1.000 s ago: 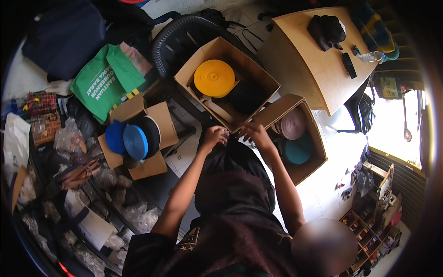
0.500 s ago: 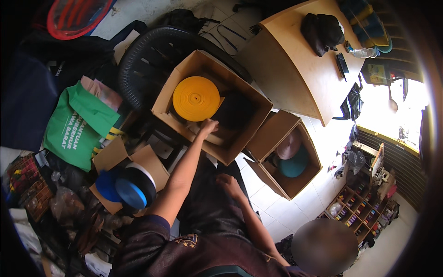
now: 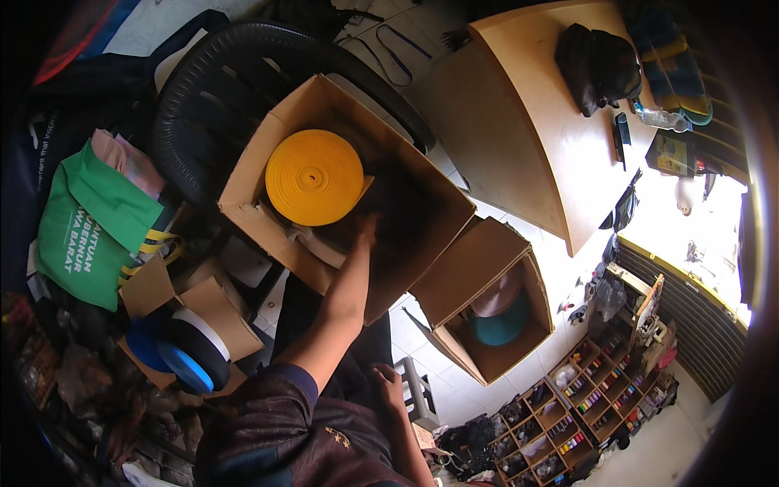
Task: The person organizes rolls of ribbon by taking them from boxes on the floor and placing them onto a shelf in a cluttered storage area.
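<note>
My left hand [image 3: 369, 230] reaches down inside an open cardboard box [image 3: 247, 213], just below a large yellow roll of webbing [image 3: 314, 177]. Its fingers run into the box's dark shadow, so what they touch is hidden. A pale, rounded piece [image 3: 320, 248] lies beside my wrist, under the roll. The box rests on a black plastic chair [image 3: 191, 89]. My right hand [image 3: 389, 387] lies by my dark trousers, holding nothing, its fingers loosely apart.
A second box [image 3: 479, 272] holds teal [image 3: 501, 323] and mauve rolls. Left stand a green bag [image 3: 101, 227] and a small carton [image 3: 219, 312] with blue, black and white rolls. A wooden desk [image 3: 519, 49] stands far right; a thread rack [image 3: 580, 406] is lower right.
My left hand has moved from the box's near side, beside the yellow roll, deeper into its dark interior. The view has shifted, and my right hand stays by my lap.
</note>
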`<action>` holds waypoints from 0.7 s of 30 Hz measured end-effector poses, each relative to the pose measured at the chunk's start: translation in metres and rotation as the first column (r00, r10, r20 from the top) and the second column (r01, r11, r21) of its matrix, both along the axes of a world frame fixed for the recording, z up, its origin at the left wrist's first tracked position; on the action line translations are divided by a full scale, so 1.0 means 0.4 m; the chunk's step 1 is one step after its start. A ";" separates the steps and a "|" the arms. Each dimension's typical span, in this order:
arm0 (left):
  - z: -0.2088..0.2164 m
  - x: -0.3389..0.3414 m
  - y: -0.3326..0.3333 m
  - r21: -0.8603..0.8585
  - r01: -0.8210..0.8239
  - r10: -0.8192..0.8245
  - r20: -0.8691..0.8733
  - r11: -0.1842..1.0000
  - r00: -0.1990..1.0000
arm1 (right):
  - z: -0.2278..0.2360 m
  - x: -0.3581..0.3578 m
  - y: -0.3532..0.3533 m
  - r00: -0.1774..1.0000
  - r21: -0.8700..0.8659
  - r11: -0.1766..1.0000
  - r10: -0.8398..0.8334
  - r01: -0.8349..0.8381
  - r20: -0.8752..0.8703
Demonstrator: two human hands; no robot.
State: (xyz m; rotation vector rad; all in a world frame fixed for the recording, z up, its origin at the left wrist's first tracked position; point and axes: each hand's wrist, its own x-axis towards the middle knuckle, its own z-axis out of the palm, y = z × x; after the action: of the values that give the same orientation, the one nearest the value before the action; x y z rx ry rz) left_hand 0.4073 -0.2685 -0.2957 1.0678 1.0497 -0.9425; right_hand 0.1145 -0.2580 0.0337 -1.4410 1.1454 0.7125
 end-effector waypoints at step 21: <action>0.257 -0.019 -0.072 0.809 0.145 -0.523 0.221 0.569 0.823 | 0.049 -0.034 -0.030 0.976 0.012 0.976 -0.217 0.217 0.005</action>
State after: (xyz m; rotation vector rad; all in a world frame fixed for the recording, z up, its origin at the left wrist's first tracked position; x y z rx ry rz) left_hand 0.3996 -0.2972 -0.1930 2.1789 0.8565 -0.4583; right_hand 0.1008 -0.2699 0.0535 -1.2833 1.2688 0.5597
